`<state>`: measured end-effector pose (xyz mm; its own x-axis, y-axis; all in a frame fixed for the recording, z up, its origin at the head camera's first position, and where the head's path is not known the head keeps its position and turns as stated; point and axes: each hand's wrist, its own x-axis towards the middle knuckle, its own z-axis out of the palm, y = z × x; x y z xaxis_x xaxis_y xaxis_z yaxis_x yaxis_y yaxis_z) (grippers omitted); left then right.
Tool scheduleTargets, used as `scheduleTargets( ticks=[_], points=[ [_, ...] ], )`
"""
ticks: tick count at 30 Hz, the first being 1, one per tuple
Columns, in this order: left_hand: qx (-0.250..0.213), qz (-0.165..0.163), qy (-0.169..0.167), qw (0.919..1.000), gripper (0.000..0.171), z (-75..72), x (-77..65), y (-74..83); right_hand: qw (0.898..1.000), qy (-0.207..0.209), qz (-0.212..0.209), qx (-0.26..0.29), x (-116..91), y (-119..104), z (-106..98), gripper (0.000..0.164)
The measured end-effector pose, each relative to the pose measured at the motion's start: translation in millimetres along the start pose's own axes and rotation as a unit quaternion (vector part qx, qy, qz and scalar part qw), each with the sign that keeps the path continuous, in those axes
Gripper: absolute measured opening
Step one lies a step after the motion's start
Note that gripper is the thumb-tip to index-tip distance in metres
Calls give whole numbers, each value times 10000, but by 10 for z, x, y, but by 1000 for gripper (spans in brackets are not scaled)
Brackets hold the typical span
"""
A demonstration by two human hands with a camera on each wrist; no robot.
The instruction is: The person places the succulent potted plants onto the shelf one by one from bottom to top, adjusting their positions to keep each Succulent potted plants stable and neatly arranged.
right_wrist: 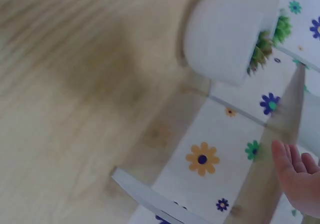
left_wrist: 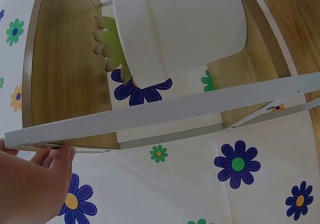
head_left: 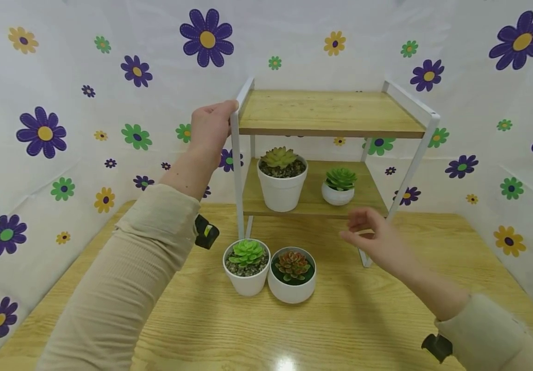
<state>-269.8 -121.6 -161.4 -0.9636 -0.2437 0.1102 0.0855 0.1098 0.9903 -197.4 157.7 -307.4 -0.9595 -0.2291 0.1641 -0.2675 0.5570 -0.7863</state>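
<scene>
A two-tier wooden shelf [head_left: 322,111] with a white metal frame stands on the table. My left hand [head_left: 211,129] grips the frame at its upper left corner; in the left wrist view the fingers of that hand [left_wrist: 42,179] curl under the white bar [left_wrist: 165,108]. On the lower tier sit a tall white pot [head_left: 282,190] with a yellow-green succulent and a small round pot [head_left: 338,196] with a green one. My right hand [head_left: 373,237] hovers, fingers loosely bent and holding nothing, in front of the lower tier's right end, just below the small pot.
Two more white pots stand close together on the table before the shelf: one with a bright green succulent [head_left: 246,252], one with a reddish succulent [head_left: 292,265]. The wooden table [head_left: 229,330] extends around them. A white flower-patterned cloth [head_left: 155,31] hangs behind and at both sides.
</scene>
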Motion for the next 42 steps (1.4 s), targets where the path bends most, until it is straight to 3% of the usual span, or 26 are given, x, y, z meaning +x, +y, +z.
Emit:
scheduleTargets(
  ticks=[8, 16, 21, 27, 33, 42],
  points=[
    [6, 38, 28, 10000, 38, -4, -3, -9, 9947, -1023, 92, 61, -75, 319, 381, 75],
    [6, 24, 13, 10000, 38, -3, 2, -3, 9893, -1451, 101, 67, -18, 485, 680, 98],
    [-29, -5, -1, 10000, 38, 2, 7, -3, 9877, -1519, 174, 332, 19, 543, 851, 110],
    [-35, 31, 15, 10000, 39, 0, 10, -5, 9851, -1450, 120, 919, 25, 550, 1033, 107],
    [-25, 35, 15, 10000, 38, 1, 4, -5, 9921, -1012, 170, 718, 43, 542, 1128, 105],
    [-9, 32, 14, 10000, 39, 0, 3, -15, 9949, -854, 211, 501, 70, 543, 1175, 102]
  ],
)
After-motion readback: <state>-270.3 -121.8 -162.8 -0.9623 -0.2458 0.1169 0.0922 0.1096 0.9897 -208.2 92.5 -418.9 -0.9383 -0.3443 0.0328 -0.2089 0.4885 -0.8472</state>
